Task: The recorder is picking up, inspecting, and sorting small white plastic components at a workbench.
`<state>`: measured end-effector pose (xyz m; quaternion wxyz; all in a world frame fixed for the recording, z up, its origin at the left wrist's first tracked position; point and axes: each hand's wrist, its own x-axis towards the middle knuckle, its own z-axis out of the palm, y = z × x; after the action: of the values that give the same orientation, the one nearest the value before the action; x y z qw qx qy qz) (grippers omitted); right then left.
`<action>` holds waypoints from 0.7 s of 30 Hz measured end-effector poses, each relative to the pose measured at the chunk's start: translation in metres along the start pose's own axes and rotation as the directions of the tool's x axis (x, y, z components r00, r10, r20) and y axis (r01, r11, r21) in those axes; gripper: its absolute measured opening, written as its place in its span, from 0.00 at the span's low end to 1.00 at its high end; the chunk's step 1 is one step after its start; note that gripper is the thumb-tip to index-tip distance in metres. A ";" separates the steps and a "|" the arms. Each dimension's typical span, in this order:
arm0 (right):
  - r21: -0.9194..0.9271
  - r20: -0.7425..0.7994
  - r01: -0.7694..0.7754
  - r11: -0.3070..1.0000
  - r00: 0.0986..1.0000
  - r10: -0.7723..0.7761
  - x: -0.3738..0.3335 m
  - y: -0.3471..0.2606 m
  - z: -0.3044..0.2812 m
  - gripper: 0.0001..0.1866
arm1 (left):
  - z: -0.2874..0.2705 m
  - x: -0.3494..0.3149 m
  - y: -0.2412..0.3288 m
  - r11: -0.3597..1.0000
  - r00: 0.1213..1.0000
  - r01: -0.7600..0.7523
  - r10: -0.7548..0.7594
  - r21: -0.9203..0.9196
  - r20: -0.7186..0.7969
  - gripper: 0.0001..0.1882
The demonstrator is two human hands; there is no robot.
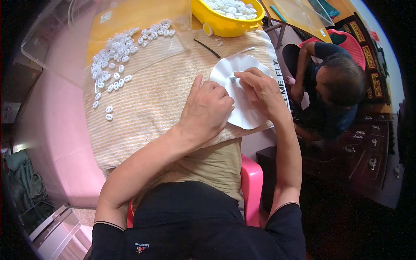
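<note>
A white dish with a wavy rim (247,120) lies at the right side of the striped cloth. My left hand (208,106) is closed at the dish's left edge, thumb raised; whatever its curled fingers hold is hidden. Above the dish, my right hand (262,91) has its fingers bent and drawn together. A small grey-blue piece (232,79) shows right at its fingertips, too small to name. Many small white oval plastic pieces with holes (116,52) are spread on the far left, partly on a clear plastic sheet or tray. A few sit apart, nearer to me.
The striped cloth (130,143) covers the work surface. A yellow basin (229,28) full of white pieces stands at the far side. Near it lie a thin black strip (207,48) and a white stick (246,50). Another person (333,82) sits at the right, beside a pink chair.
</note>
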<state>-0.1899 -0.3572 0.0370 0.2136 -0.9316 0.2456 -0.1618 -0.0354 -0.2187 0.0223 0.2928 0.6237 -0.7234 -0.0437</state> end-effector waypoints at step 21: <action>-0.023 0.038 -0.001 1.000 0.999 0.001 0.018 0.010 -0.001 0.03 | 0.009 -0.007 -0.015 0.951 0.976 -0.066 -0.001 -0.301 -0.216 0.04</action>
<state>-0.1798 -0.3751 0.0366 0.2075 -0.9368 0.2438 -0.1412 -0.0259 -0.2177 0.0061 0.4628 0.5596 -0.6824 -0.0833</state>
